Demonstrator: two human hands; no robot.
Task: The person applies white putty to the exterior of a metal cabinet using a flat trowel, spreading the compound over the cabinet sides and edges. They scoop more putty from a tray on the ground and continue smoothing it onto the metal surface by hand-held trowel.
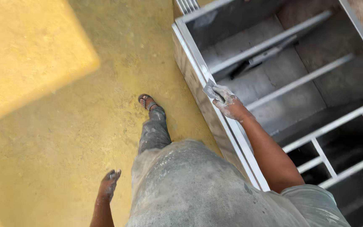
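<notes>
My right hand, dusted white, is closed on a small flat grey scraper blade and presses it against the pale top edge of a grey shelved cabinet frame lying at the right. My left hand, also dusty, hangs loose at my side above the floor with nothing in it, fingers slightly apart. My leg in grey dusty trousers and a sandalled foot step forward beside the cabinet.
The floor is yellowish and rough, with a brightly lit patch at the upper left. Inside the cabinet are pale shelf bars and a dark long tool lying on a panel. A ribbed metal piece shows at the top edge.
</notes>
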